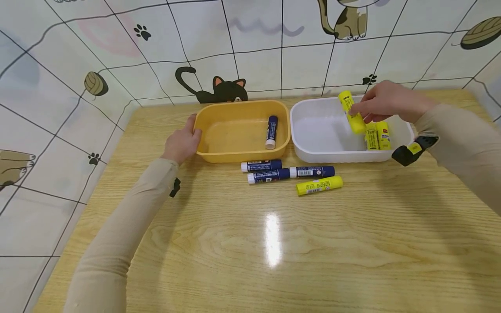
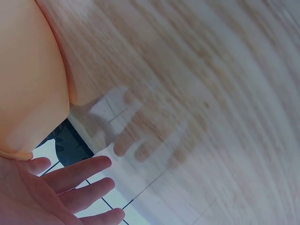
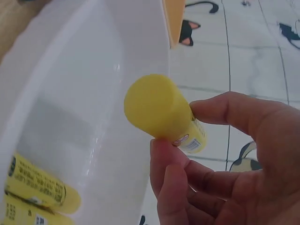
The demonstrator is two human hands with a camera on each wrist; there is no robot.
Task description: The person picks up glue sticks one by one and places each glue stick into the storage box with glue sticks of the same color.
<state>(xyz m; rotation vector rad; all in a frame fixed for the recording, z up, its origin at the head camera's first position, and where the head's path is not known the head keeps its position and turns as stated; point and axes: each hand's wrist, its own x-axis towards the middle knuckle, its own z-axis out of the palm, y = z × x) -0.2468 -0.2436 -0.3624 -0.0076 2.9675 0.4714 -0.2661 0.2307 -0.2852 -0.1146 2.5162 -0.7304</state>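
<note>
My right hand [image 1: 385,102] pinches a yellow glue stick [image 1: 352,111] between thumb and fingers, tilted above the white bin [image 1: 321,150]. Its round end faces the camera in the right wrist view, where the fingers [image 3: 206,176] show along its side. Two yellow glue sticks lie in that bin's right part, one being this label-covered glue stick [image 1: 371,137]. My left hand [image 1: 182,141] rests at the left end of the orange bin [image 1: 235,156], thumb at the rim. In the left wrist view its fingers [image 2: 86,194] are straight and spread beside the wall.
Inside the orange bin lies a dark blue glue stick [image 1: 272,132] with a white cap. Several blue glue sticks [image 1: 268,175] and one yellow glue stick [image 1: 319,185] lie on the wooden table [image 1: 250,243] before the bins. Behind stands a tiled wall [image 1: 258,61] with cat drawings.
</note>
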